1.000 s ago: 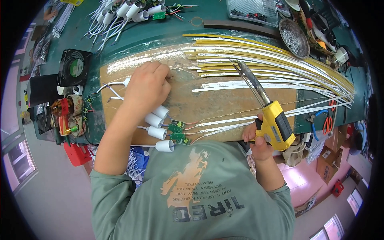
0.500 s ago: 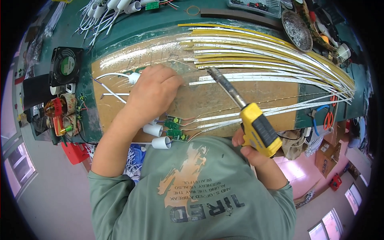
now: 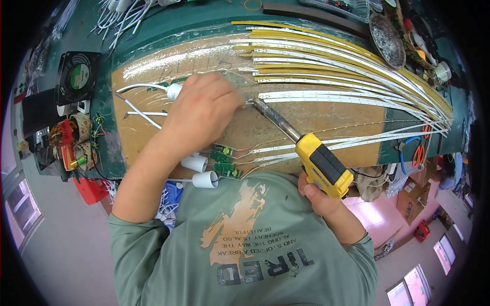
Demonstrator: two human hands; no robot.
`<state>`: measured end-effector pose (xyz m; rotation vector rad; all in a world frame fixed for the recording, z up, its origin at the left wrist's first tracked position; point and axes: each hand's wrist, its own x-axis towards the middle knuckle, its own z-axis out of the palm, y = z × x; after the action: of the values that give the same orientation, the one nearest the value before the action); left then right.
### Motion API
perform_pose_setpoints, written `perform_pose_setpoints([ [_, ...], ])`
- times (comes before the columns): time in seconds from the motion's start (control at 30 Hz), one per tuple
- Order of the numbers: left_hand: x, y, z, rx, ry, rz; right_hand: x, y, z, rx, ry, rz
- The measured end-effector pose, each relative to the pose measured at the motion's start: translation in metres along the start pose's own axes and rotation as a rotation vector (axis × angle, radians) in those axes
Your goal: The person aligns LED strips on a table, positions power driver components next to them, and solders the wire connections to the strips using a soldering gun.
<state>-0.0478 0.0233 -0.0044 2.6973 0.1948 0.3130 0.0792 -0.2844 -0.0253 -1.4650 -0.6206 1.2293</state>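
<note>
My right hand [image 3: 319, 196] is gripping the yellow iron [image 3: 311, 155], fingers closed round it. My left hand [image 3: 201, 115] is pressing curled fingers onto a strip [image 3: 326, 94] at the tip; any grasp is hidden.

The soldering iron [image 3: 306, 148] has a dull, dark metal shaft and a glossy yellow plastic body with a matt black grip panel. The board [image 3: 326, 112] on the worktop [image 3: 153, 41] looks like rough brown cardboard or fibreboard, with a shiny film of clear tape across its far part; the worktop itself is a matt green mat. The LED strips [image 3: 347, 66] are thin, smooth and glossy, white and yellow. The white caps [image 3: 196, 171] are smooth plastic, the small circuit boards [image 3: 224, 162] glossy green. The round dish [image 3: 386, 33] is grey metal. The shirt [image 3: 245, 245] is soft matt green cloth.
</note>
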Motion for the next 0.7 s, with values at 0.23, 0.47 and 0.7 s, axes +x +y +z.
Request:
perform_pose_setpoints([
  [0.23, -0.0001, -0.0011, -0.0004, -0.013, -0.038, -0.015, 0.0036, -0.0027, 0.0018, -0.027, 0.032, -0.002],
  [0.47, -0.0010, -0.0012, 0.0003, -0.011, -0.041, -0.016, 0.0039, -0.0005, 0.0010, -0.038, 0.033, -0.003],
  [0.7, -0.0024, -0.0013, 0.0035, -0.011, -0.010, -0.013, 0.0048, -0.0023, 0.0045, 0.010, 0.047, -0.016],
])
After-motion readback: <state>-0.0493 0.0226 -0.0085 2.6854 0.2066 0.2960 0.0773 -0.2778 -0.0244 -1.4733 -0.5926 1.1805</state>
